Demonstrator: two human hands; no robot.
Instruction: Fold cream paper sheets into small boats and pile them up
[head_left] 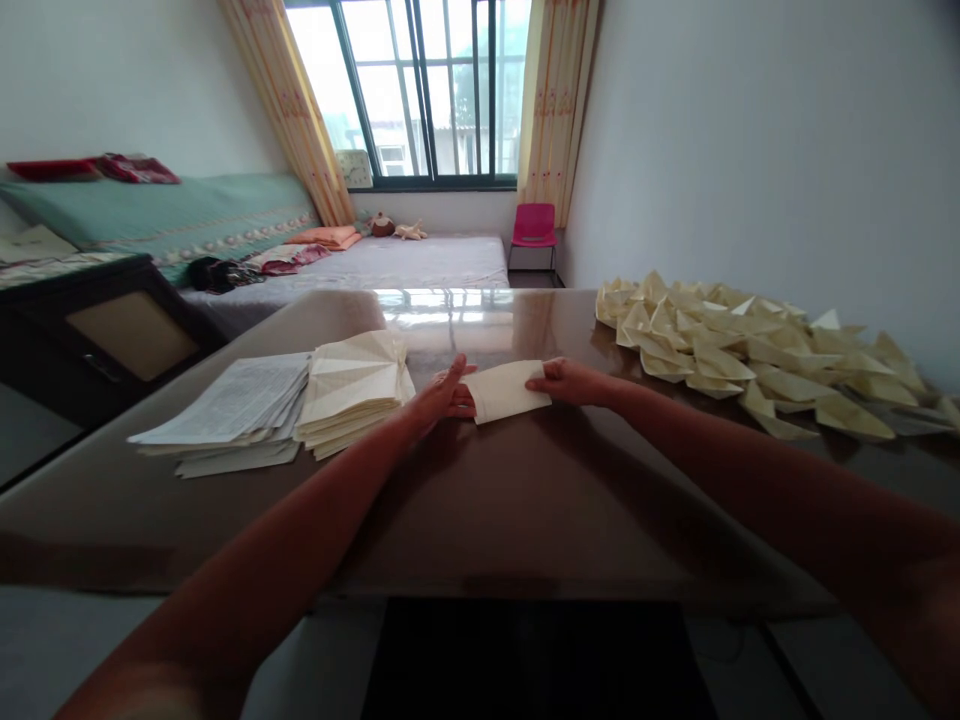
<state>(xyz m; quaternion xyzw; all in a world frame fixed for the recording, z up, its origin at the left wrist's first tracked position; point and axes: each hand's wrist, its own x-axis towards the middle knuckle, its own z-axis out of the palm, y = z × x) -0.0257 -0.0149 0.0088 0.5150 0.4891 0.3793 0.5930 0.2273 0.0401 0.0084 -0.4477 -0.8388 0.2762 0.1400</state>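
A folded sheet of cream paper [511,391] is held just above the middle of the table. My right hand [564,382] pinches its right edge, thumb on the near face. At the left edge, my left hand [444,392] has its thumb raised apart from the paper. Its fingers are stretched out and touch that edge, their tips partly hidden behind it. Left of my left hand lies a stack of cream paper sheets [352,390], the top one creased. Many folded cream paper pieces [720,340] with pointed corners are heaped on the right.
A pile of white printed sheets [240,400] lies beside the cream stack on the glossy brown table [495,520]. A dark cabinet [112,330] stands at the left. Beyond are a bed [450,260], a pink chair [535,228] and a window; a wall runs along the right.
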